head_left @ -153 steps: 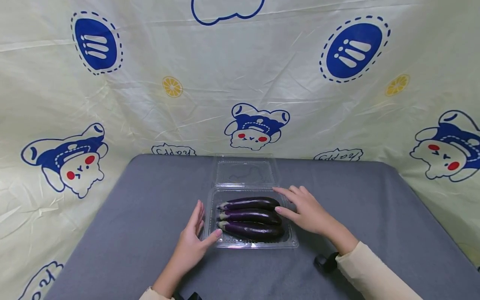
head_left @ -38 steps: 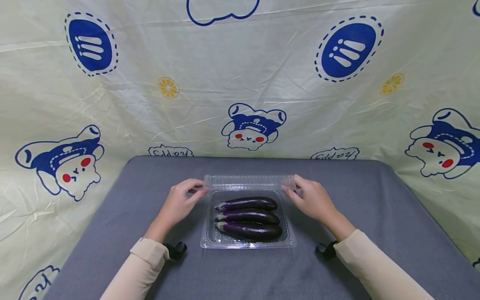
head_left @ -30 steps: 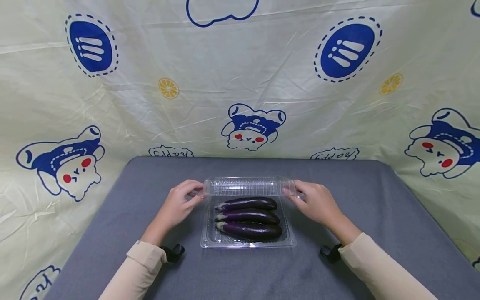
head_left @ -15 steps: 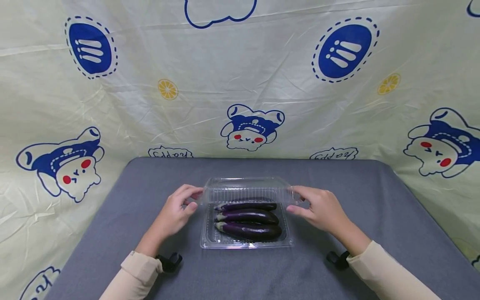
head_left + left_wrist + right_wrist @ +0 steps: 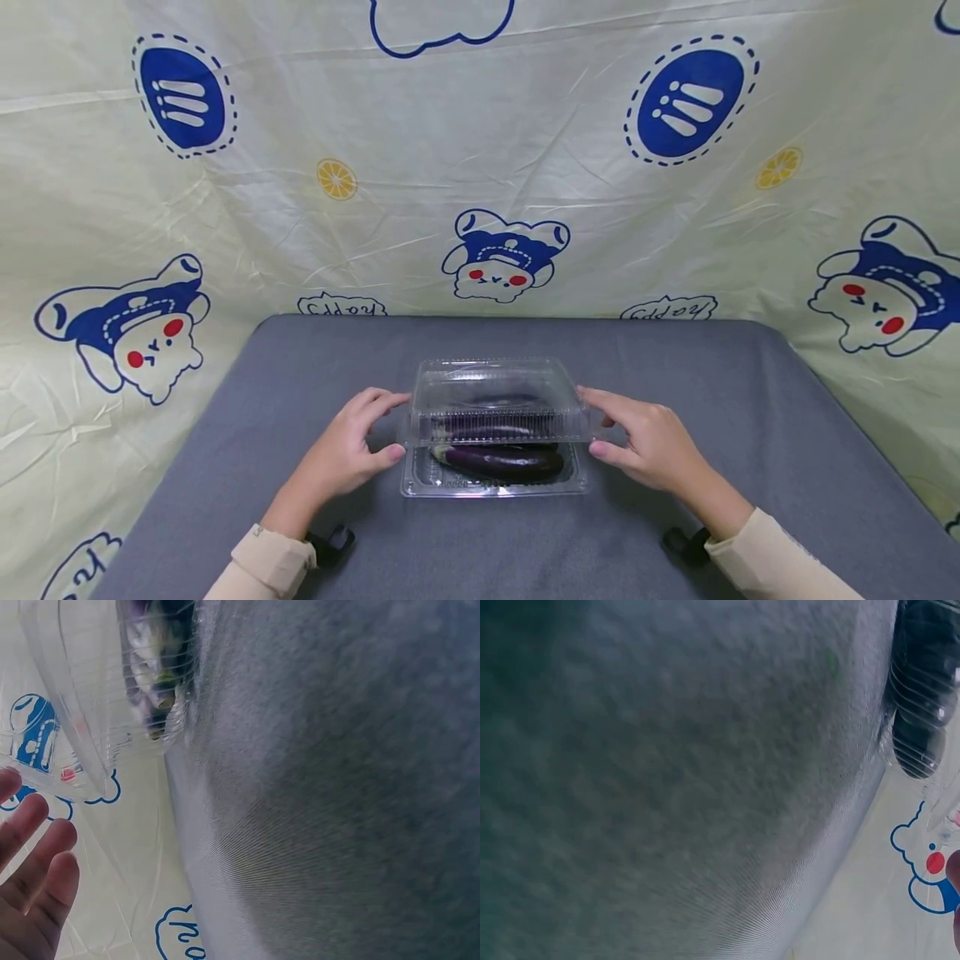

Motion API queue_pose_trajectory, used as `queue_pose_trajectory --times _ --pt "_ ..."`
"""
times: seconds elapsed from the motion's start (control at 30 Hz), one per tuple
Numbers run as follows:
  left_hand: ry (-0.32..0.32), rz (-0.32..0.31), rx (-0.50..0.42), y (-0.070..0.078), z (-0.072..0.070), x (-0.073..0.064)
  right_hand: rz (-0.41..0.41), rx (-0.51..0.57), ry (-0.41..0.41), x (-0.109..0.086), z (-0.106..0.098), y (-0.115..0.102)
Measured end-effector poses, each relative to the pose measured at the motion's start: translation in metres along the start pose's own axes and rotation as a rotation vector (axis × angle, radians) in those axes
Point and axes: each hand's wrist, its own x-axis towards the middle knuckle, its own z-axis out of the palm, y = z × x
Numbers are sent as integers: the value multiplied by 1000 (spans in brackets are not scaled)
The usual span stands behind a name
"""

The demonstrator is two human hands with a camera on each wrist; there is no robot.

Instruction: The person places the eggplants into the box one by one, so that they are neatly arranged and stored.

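Observation:
A clear plastic clamshell container stands mid-table in the head view, its tray [image 5: 420, 487] holding three eggplants. The lid [image 5: 495, 379], hinged at the far side, slants part-way down over them. The nearest eggplant [image 5: 498, 462] shows below the lid's edge; the farther two show through the plastic. My left hand [image 5: 341, 442] is at the lid's left side, index fingertip right at its edge and thumb apart; its spread fingers [image 5: 49, 855] show beside the lid in the left wrist view. At the lid's right side, my right hand [image 5: 648, 437] has its fingertips by the edge, thumb lower.
Grey cloth covers the table [image 5: 480, 550]. A pale curtain [image 5: 480, 125] printed with blue cartoon figures hangs behind the far edge. Black straps [image 5: 330, 546] are on both wrists, below the beige sleeves [image 5: 258, 562].
From lying flat behind the tray, the lid has swung up and forward over the eggplants. Both hands, earlier pinching its sides, have come nearer with it, and their thumbs have moved away from it.

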Motion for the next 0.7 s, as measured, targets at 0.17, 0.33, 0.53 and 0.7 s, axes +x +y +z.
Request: queue_pose_trajectory --times 0.17,0.33,0.53,0.7 --pt "-4 -2 13 1 3 -5 21 -21 -43 -7 0 -5" --pt "-14 6 35 1 6 -12 54 -43 -81 -13 1 -9" --pt "-46 -36 69 0 8 -19 106 -46 -122 -16 2 -15" --pt "-90 -66 79 1 9 -22 175 4 -209 -18 0 -20"
